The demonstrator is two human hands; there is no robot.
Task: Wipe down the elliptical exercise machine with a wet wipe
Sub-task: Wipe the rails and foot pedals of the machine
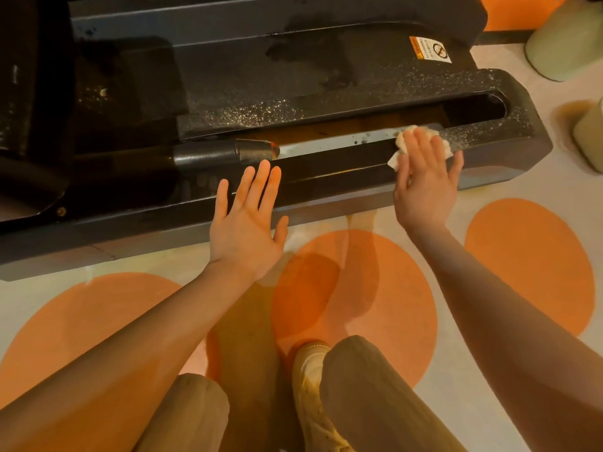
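Elliptical exercise machine (pixel 326 197): its dark base sits low on a floor (pixel 456 402) with orange circles. The person's right hand (pixel 424 187) presses a white wet wipe (pixel 403 143) with straight fingers onto the edge of the pale metal rail (pixel 342 140). The left hand (pixel 244 223) lies flat, fingers relaxed, grasping nothing. Only loosely pinned, the wipe could slip into the rail slot (pixel 470 109); gritty specks nearby may smear.

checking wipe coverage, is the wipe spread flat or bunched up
Bunched up: the wipe shows crumpled folds at the fingertips and both sides of the flat right hand pressing it on the rail.
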